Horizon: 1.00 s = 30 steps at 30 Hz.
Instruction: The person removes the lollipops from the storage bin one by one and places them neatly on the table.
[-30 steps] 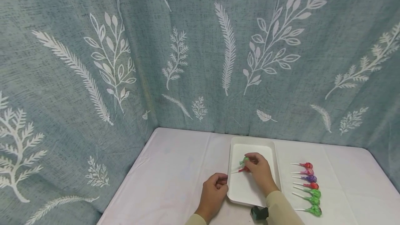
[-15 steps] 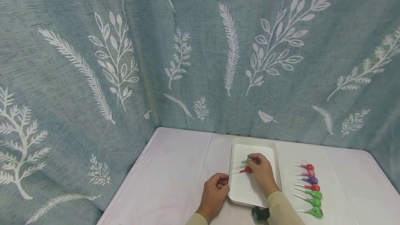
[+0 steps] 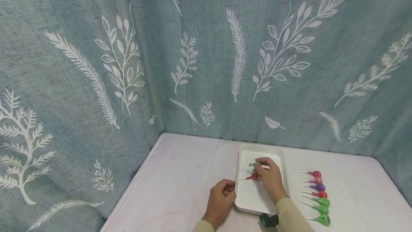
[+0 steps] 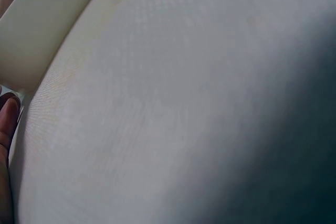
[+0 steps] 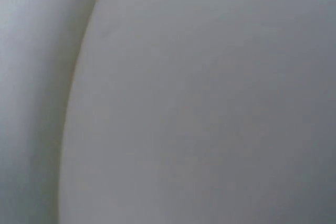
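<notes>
In the head view, my right hand (image 3: 271,177) is over the white tray (image 3: 254,198) and pinches a green-wrapped lollipop (image 3: 252,164) by its round head, which the fingers partly cover. Just below it a red lollipop (image 3: 254,176) lies in the tray, its white stick pointing left. My left hand (image 3: 220,201) rests on the table with loosely curled fingers, their tips against the tray's left side. The left wrist view catches part of a finger (image 4: 7,121) beside the tray wall (image 4: 39,30). Only blurred pale surfaces show in the right wrist view.
Right of the tray, several lollipops lie in a column with sticks pointing left: red (image 3: 315,173), pink (image 3: 318,180), purple (image 3: 319,187) and green (image 3: 323,219) among them. A dark object (image 3: 268,220) is by the right sleeve. A patterned curtain (image 3: 206,46) stands behind the table.
The green lollipop has turned from slanting down-left to nearly level, its stick now hardly visible. The right hand has shifted only slightly; the left hand stays by the tray.
</notes>
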### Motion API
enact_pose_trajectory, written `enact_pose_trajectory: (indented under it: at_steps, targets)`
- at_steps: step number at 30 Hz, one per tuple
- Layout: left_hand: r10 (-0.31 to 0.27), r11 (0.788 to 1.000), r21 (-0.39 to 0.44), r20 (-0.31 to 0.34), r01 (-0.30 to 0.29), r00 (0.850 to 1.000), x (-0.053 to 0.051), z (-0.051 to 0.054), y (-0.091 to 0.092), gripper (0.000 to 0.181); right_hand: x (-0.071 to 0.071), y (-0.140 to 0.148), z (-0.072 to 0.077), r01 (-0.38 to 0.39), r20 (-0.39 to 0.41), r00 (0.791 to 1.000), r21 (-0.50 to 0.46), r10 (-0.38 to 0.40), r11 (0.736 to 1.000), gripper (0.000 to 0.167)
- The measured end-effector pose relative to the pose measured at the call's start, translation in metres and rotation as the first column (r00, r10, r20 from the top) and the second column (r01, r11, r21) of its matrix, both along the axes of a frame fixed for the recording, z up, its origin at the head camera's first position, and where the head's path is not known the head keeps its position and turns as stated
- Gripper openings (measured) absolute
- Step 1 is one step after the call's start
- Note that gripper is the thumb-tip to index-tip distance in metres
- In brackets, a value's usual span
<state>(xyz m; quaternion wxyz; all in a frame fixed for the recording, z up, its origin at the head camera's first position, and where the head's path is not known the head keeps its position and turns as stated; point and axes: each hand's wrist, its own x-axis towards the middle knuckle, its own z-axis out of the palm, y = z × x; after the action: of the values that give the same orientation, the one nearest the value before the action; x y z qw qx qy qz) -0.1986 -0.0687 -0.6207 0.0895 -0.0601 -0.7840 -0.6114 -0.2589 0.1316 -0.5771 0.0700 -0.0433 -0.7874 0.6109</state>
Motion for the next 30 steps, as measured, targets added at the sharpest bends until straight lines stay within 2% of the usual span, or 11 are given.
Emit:
enact_pose_trajectory:
  at_steps: [15, 30]
  targets:
    - [0.002, 1.0, -0.004, -0.01, -0.002, 1.0, 0.0, -0.001, -0.001, 0.028, 0.011, 0.017, 0.016, -0.073, 0.03, 0.997, -0.029, 0.074, 0.997, 0.037]
    - [-0.001, 1.0, -0.004, -0.005, 0.001, 1.0, 0.001, 0.001, -0.001, 0.027, 0.022, 0.027, 0.038, -0.106, -0.004, 0.994, -0.102, 0.106, 0.989, 0.031]
